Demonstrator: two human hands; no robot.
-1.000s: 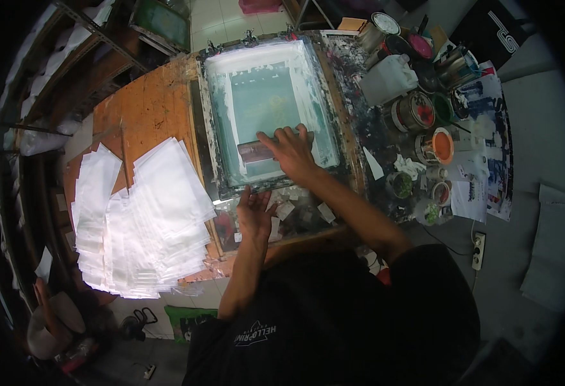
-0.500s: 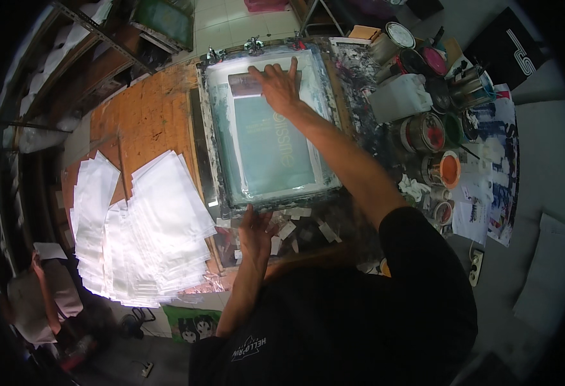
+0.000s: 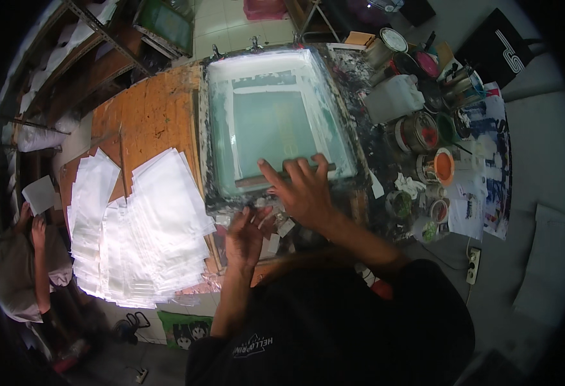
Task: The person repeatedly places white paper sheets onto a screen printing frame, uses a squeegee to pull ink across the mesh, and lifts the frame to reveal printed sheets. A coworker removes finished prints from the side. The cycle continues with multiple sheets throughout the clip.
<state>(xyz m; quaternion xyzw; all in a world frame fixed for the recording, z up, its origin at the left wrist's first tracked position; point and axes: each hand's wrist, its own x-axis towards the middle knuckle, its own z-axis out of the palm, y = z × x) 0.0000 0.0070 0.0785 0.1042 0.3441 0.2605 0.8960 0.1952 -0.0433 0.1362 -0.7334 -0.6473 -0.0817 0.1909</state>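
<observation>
A screen printing frame [image 3: 213, 128] with a pale green mesh stands in front of me, its near end looking raised compared with before. Across the near end of the mesh lies a squeegee [image 3: 250, 183], a long narrow bar. My right hand [image 3: 305, 193] grips it from above with fingers spread along its length. At the frame's near rim is my left hand [image 3: 247, 235], its fingers apart and fingertips by the edge. Whether they bear the frame's weight I cannot tell. Faint yellowish lettering shows through the mesh, partly behind my right hand.
Overlapping white sheets [image 3: 160, 225] cover the wooden table [image 3: 147, 109] on the left. Paint cans [image 3: 417, 132], an orange-filled tin [image 3: 443, 167] and a whitish plastic jug [image 3: 395, 98] crowd the right side. Another person's arm [image 3: 40, 264] and a pale sheet [image 3: 40, 195] appear at far left.
My right hand has drawn the squeegee from the far end of the mesh to the near end. The frame's near end has come up toward me. My left hand stays near the rim.
</observation>
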